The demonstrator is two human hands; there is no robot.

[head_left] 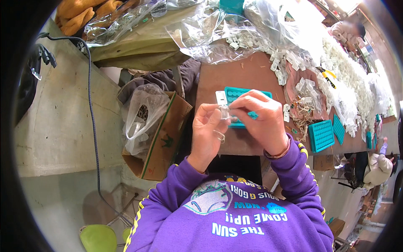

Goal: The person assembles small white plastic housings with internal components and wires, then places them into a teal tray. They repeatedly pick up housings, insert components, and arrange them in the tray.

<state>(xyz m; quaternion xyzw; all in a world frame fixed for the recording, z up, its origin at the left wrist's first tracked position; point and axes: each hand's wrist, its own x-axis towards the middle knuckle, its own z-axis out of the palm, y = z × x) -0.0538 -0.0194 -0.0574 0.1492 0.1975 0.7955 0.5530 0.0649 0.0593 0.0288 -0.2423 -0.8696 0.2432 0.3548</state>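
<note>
My left hand (206,131) is closed in a pinch around a small clear plastic piece (225,112), held just above the near side of the brown tabletop. From the right, my right hand (263,119) meets it with thumb and fingertips pressed together at the piece's edge; whatever those fingertips pinch is too small to name. A thin pale loop of cord (219,135) hangs beside my left fingers. Under my hands lies a teal tray with rows of round hollows (247,89), partly hidden by my right hand. A white plastic part (220,98) rests at its left edge.
White plastic parts (294,61) and clear bags (210,31) cover the back and right. Yellow-handled pliers (327,76) and another teal tray (321,135) lie right. A cardboard box (166,140) with a plastic bag (145,113) stands left. Other people (346,33) sit farther right.
</note>
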